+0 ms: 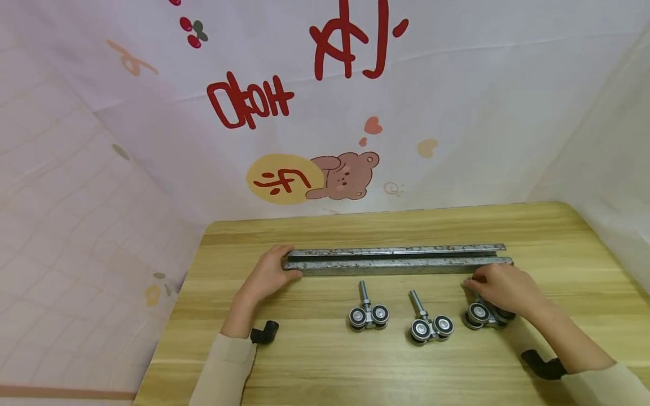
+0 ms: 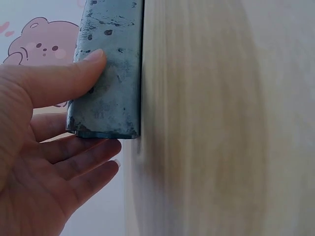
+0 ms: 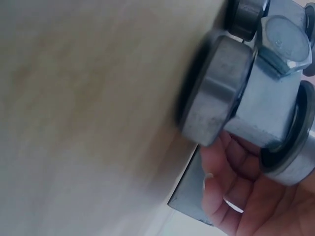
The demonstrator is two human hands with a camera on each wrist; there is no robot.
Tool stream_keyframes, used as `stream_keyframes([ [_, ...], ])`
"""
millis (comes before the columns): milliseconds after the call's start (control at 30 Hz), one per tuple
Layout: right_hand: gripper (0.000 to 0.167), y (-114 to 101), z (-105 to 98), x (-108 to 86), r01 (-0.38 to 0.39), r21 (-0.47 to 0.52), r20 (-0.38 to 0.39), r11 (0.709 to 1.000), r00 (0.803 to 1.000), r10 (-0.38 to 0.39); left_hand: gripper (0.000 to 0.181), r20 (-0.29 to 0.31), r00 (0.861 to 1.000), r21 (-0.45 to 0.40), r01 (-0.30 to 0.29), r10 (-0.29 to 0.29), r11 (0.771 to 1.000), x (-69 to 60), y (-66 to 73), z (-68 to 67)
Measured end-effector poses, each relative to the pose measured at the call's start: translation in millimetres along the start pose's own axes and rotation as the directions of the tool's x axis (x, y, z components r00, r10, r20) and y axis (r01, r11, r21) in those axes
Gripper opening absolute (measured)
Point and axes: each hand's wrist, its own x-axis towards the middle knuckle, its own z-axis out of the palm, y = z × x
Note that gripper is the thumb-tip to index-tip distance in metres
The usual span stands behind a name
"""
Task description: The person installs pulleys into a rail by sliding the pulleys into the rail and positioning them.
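Observation:
A grey steel channel rail [image 1: 396, 268], worn and spotted, lies across the wooden table with its long slot facing up. My left hand [image 1: 269, 273] grips its left end. In the left wrist view the thumb presses one side of the rail [image 2: 110, 73], the other fingers behind and below its end. My right hand [image 1: 508, 287] is at the rightmost roller trolley [image 1: 479, 316], near the rail's right end. Its fingers curl at the trolley's bolt, which they hide. The right wrist view shows the trolley's wheels and hex bolt head [image 3: 288, 42] close up.
Two more roller trolleys stand in front of the rail, one at the middle [image 1: 369, 317] and one farther right [image 1: 430, 329], their threaded bolts pointing up and back. A printed white cloth [image 1: 457, 113] hangs behind the wooden table [image 1: 325, 366].

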Motion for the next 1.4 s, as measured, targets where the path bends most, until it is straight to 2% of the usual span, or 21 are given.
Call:
stream_keyframes([
  [133,0.03,-2.0,-1.5,-0.8,-0.02,0.007,0.004,1.0,1.0,0.02,0.076,0.003,1.0,-0.01,0.005,-0.005,1.0,1.1,2.8,0.5],
  [333,0.029,-4.1,-1.5,-0.4,-0.018,0.03,-0.014,0.999,1.0,0.019,0.078,0.002,1.0,-0.006,0.01,-0.01,1.0,0.1,3.5,-0.7],
  [667,0.042,-8.5,-4.4,-2.7,-0.03,0.1,-0.062,0.995,0.997,0.037,0.079,0.001,1.0,-0.018,0.018,-0.018,1.0,-0.1,-4.1,0.2],
  [900,0.028,-10.1,-10.4,-6.8,-0.059,0.132,-0.067,0.99,0.995,0.069,0.078,0.002,1.0,-0.033,0.015,-0.015,0.999,-0.4,-3.8,-0.3],
  [1067,0.018,-7.5,-12.4,-10.3,-0.044,0.128,-0.093,0.991,0.994,0.056,0.078,0.002,1.0,-0.027,0.016,-0.016,1.0,0.0,-2.1,-0.9],
  [1233,0.014,-7.4,-13.3,-14.8,-0.015,0.121,-0.139,0.992,0.99,0.032,0.077,0.005,1.0,-0.026,0.016,-0.016,1.0,0.8,-2.7,-0.6],
  [1400,0.015,-10.5,-16.2,-19.3,-0.049,0.158,-0.137,0.986,0.988,0.071,0.077,0.005,1.0,-0.028,0.011,-0.011,1.0,0.2,-3.4,-0.2],
])
